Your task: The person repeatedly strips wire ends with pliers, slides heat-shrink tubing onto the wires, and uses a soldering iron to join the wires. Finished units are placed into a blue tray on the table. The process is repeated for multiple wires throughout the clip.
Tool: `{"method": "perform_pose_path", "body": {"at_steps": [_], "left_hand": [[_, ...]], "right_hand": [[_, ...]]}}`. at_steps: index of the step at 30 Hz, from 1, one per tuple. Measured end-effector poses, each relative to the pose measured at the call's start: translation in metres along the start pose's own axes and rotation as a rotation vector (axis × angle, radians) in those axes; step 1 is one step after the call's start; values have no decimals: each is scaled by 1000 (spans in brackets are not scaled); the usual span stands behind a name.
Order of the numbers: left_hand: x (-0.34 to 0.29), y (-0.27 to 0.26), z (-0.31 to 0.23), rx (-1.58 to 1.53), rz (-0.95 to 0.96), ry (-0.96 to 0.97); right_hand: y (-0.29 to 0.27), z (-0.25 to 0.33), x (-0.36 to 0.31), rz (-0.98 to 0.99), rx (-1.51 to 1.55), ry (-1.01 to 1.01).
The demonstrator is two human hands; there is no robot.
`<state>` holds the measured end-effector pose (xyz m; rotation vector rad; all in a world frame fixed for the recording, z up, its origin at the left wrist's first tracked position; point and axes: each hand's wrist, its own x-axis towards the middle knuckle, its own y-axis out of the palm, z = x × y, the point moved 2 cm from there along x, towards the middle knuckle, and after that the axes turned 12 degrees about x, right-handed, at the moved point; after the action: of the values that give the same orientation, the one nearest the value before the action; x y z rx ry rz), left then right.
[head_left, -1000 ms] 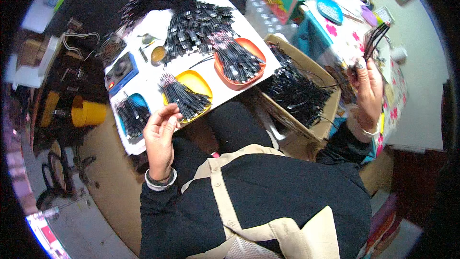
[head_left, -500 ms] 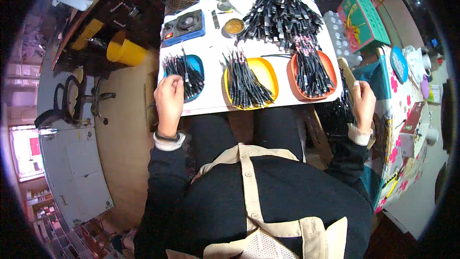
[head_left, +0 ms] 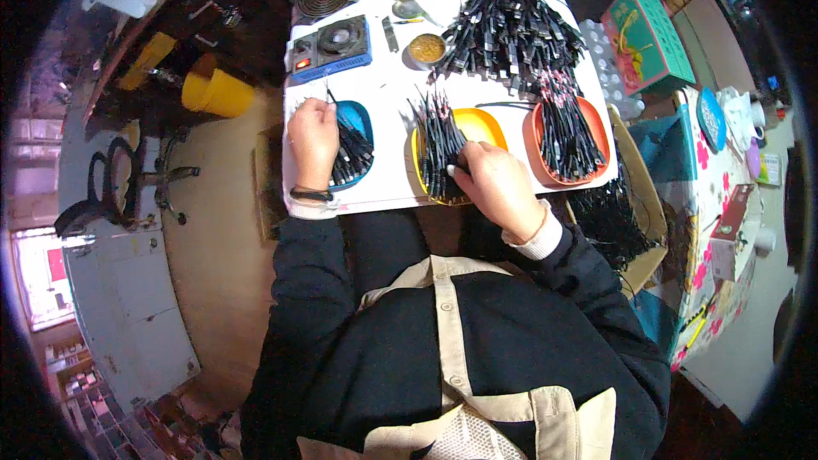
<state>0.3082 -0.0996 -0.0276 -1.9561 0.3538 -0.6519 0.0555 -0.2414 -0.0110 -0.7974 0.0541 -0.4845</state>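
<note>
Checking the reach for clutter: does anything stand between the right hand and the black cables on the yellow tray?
Nothing visible does: the right hand is at the black cables, over the near right part of the yellow tray.

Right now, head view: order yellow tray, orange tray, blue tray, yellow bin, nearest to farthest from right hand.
1. Yellow tray: partly beneath the right hand.
2. Orange tray: to its right.
3. Blue tray: left, beside the left hand.
4. Yellow bin: far left, off the table.

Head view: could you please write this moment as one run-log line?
left hand: at black cables in blue tray | right hand: touching black cables in yellow tray | orange tray: cables, no hand
</note>
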Motion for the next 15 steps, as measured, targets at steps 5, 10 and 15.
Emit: {"method": "perform_pose_path", "body": {"at_steps": [5, 10, 15], "left_hand": [[-12, -29, 8, -645, 3, -126], [-51, -54, -13, -1481, 403, -285], [-97, -53, -49, -1491, 549, -385]], "right_hand": [[9, -6, 0, -40, -20, 5], [0, -8, -2, -53, 123, 67], [-18, -8, -19, 48, 570, 271]]}}
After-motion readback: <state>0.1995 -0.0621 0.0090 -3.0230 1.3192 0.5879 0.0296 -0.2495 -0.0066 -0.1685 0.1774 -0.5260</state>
